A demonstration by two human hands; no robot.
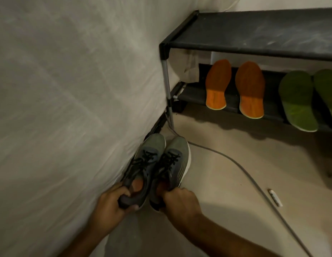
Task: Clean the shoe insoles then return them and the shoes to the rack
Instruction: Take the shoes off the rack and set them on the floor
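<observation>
The black shoe rack [254, 51] is standing against the wall [68, 80]; its lower shelf [234, 103] is holding two orange insoles [218, 84] leaning side by side and, to their right, two green insoles [297, 101]. Its top shelf is showing only smudges. In front of the rack's left leg, two grey sneakers are sitting together. The left hand [113, 203] is gripping the heel of the left sneaker [144, 164], fingers curled into the collar. The right hand [180, 201] is gripping the right sneaker [172, 162] likewise. Right of the sneakers, a grey cable [241, 169] is crossing open floor [226, 149], with a small white object [275, 197] beyond it.
</observation>
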